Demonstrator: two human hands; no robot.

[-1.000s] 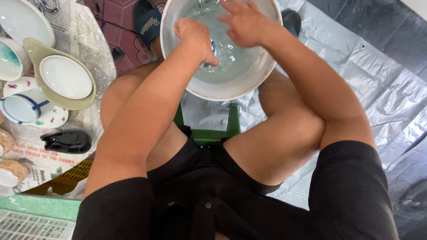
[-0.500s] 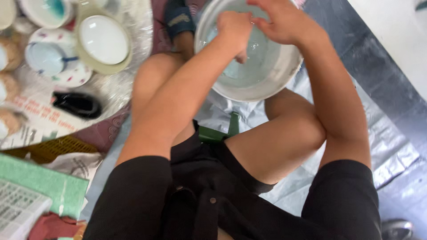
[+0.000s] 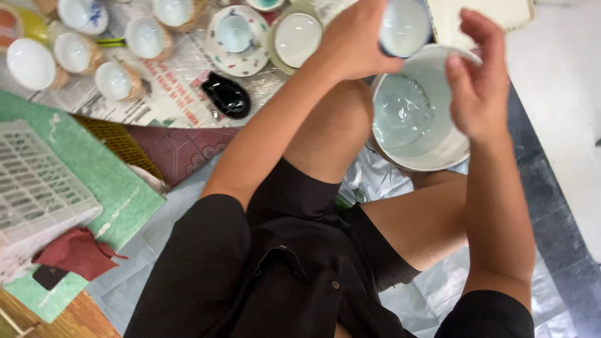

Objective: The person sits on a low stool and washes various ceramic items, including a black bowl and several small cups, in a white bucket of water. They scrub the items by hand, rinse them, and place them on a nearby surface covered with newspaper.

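Cup-lifting, compared with a second ago: then had both hands down in the water, now has one up and clear. Grips the small white cup [image 3: 404,25] in the left hand [image 3: 354,45], fingers closed round its side, mouth of the cup turned toward the camera, just above the far rim of the metal basin [image 3: 438,159]. Leaves the right hand [image 3: 479,87] empty, fingers loosely curled and thumb apart, over the basin's right edge; cannot tell whether touching the rim or just clear of it. Keeps the basin between the knees, below both hands, water in it.

Judging from that: looks like rinsing done for this cup, and the setting-down not yet done.

Out to the left of the left hand, on newspaper: a white bowl in a pale green dish [image 3: 297,37] nearest, then a flowered saucer with a cup [image 3: 236,34], a glossy black object [image 3: 228,97] just nearer the body, and further left a row of small white cups [image 3: 116,80]. Well to the left and nearer the body: a white plastic basket [image 3: 37,188] on a green mat [image 3: 119,194], with a dark red cloth [image 3: 75,250] beside it.
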